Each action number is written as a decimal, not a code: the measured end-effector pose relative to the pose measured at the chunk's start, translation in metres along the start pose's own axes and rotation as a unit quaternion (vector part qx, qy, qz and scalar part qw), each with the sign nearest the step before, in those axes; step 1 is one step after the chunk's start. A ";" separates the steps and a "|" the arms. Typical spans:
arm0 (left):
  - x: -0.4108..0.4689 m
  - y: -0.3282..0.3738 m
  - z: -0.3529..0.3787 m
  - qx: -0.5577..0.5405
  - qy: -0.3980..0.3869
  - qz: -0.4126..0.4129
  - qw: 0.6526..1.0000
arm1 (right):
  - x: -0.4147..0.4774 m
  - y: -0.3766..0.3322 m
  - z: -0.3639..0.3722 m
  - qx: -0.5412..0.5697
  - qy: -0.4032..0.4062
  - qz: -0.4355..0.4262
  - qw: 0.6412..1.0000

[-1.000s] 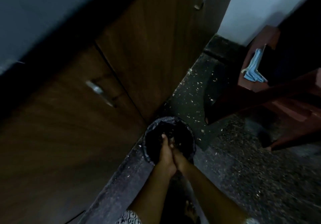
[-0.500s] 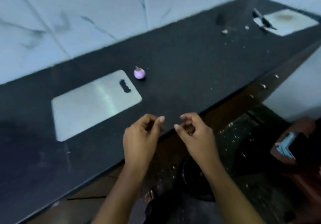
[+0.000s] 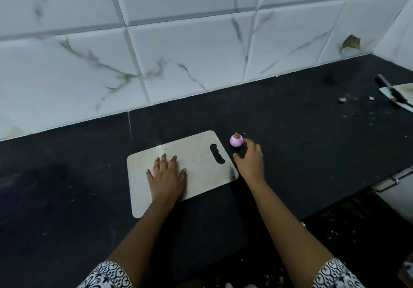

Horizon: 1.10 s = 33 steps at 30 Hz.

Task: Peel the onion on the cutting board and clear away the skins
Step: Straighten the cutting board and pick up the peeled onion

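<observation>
Now left fingers lie flat on cutting board; loose right fingers touch onion.

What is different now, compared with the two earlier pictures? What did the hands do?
Both hands came up from the bin on the floor to the counter. The left hand now lies flat on the board; the right hand reached forward to the onion, with no grip visible yet. Nothing was picked up. The onion stayed on the counter beside the board's handle end; the board did not move.
</observation>
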State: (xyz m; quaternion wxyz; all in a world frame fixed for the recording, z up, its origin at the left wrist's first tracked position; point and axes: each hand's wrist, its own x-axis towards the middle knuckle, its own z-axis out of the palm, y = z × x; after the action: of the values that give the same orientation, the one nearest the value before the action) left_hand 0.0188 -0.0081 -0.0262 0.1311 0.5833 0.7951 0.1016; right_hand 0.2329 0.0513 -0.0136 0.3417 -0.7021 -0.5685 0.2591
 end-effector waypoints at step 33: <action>0.008 -0.028 0.018 -0.021 0.075 -0.081 0.994 | -0.019 -0.052 0.101 -0.061 -0.227 -0.212 0.948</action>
State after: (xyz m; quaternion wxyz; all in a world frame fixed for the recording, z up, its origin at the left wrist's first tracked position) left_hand -0.0026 -0.0083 -0.0523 0.0913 0.5048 0.8451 0.1505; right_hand 0.1210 0.0576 -0.0379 0.2071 -0.5073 -0.7816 0.2982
